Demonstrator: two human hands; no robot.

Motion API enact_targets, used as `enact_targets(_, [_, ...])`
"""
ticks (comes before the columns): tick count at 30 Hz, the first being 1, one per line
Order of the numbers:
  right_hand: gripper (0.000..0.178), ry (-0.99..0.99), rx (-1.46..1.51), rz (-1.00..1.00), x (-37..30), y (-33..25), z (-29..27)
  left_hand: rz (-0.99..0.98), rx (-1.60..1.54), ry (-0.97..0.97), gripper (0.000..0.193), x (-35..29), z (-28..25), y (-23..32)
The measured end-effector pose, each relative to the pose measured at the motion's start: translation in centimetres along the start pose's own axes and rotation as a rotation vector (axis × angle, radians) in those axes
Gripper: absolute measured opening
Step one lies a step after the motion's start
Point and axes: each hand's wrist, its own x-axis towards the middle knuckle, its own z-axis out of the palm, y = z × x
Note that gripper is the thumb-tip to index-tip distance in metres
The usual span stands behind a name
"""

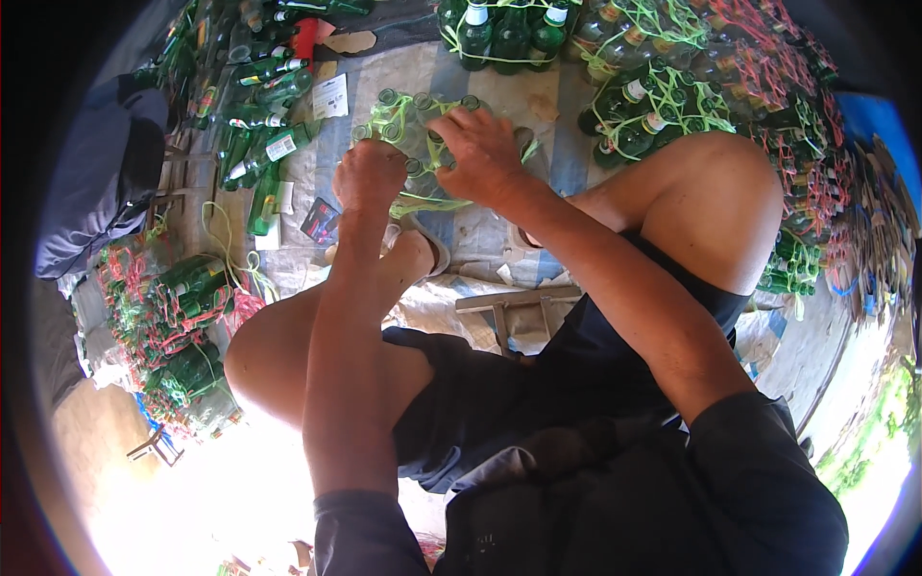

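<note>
Several clear and pale-green glass bottles point(413, 120) stand in a tight bundle between my feet, with light-green plastic string point(427, 204) wound among their necks and round the near side. At the bundle's left side my left hand point(370, 175) is closed in a fist, knuckles up; what its fingers hold is hidden. Over the right side reaches my right hand point(477, 156), its thumb and bent fingers apart, fingertips touching the bottle tops. Whether it pinches any string cannot be made out.
Loose green bottles point(264, 144) lie in a heap on the left. Tied bottle bundles stand at the far side point(509, 38), the right point(653, 110) and the lower left point(182, 326). A striped sheet point(375, 72) covers the ground. Part of a wooden stool point(504, 302) shows below me.
</note>
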Motion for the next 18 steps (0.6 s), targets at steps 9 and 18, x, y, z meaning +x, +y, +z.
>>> enact_targets(9, [0.055, 0.039, 0.04, -0.031, -0.1, -0.3, -0.1, -0.228, -0.291, 0.287, 0.017, -3.7, 2.3, 0.6])
enact_targets(18, [0.054, 0.032, 0.022, -0.047, -0.1, -0.5, -0.3, -0.257, -0.766, 0.525, 0.018, -5.9, 5.3, -1.1])
